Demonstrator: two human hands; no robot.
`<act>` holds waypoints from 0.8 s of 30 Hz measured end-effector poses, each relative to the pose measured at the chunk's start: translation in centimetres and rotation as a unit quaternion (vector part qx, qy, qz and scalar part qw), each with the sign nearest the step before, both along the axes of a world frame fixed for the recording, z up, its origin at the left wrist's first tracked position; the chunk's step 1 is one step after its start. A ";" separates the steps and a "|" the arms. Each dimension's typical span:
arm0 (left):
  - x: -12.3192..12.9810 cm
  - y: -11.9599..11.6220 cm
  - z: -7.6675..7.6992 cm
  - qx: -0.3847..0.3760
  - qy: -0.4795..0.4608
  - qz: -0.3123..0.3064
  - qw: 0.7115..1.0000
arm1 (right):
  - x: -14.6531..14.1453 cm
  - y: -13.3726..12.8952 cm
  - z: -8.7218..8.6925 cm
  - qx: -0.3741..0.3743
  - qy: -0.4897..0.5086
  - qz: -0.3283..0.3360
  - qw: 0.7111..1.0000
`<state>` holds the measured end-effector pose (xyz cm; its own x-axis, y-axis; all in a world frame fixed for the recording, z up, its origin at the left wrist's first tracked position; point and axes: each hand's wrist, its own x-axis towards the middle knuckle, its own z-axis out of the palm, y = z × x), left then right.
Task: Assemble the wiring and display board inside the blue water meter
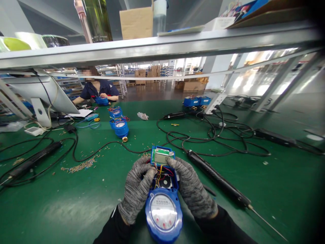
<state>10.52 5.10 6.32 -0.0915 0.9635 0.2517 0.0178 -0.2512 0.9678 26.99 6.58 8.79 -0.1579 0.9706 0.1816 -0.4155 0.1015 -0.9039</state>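
A blue water meter (164,215) with a round dial lies in front of me, its electronics box open. Coloured wires run from the box up to a raised lid (162,156) that carries a green circuit board and a small display. My left hand (138,186), in a grey knitted glove, is closed at the left of the box, thumb and fingers pinching by the wires and the lid's lower left corner. My gloved right hand (194,186) grips the right edge of the lid, its thumb at the display. Fingers behind the lid are hidden.
Electric screwdrivers (218,178) with black cables lie at right and left on the green table (114,196). Loose screws (81,166) are scattered at left. More blue meters (120,128) stand further back. A co-worker (98,88) sits opposite; a metal shelf (142,51) crosses overhead.
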 end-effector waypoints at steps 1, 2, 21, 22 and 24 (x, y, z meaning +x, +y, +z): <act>-0.1 0.1 -0.1 -0.003 -0.001 -0.013 1.000 | 0.1 -0.1 0.1 0.007 -0.003 0.001 1.000; -0.2 0.2 -0.2 -0.010 -0.004 -0.033 0.999 | 0.2 -0.2 0.0 0.011 -0.008 0.001 1.000; -2.5 -0.2 1.3 0.166 0.091 0.171 0.967 | -0.1 -0.7 0.3 -0.017 -0.018 -0.046 0.999; -2.2 -0.4 1.3 0.187 0.145 0.176 0.956 | -0.1 -0.7 0.2 -0.002 -0.030 -0.058 0.998; -1.5 -0.7 1.2 0.213 0.220 0.182 0.934 | -0.1 -0.6 0.1 0.012 -0.046 -0.074 0.996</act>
<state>9.00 4.39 7.47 -0.1904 0.6921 0.6962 0.5487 -0.5130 0.6601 26.89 5.98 8.92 -0.0297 0.9802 0.1958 -0.3104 0.1772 -0.9340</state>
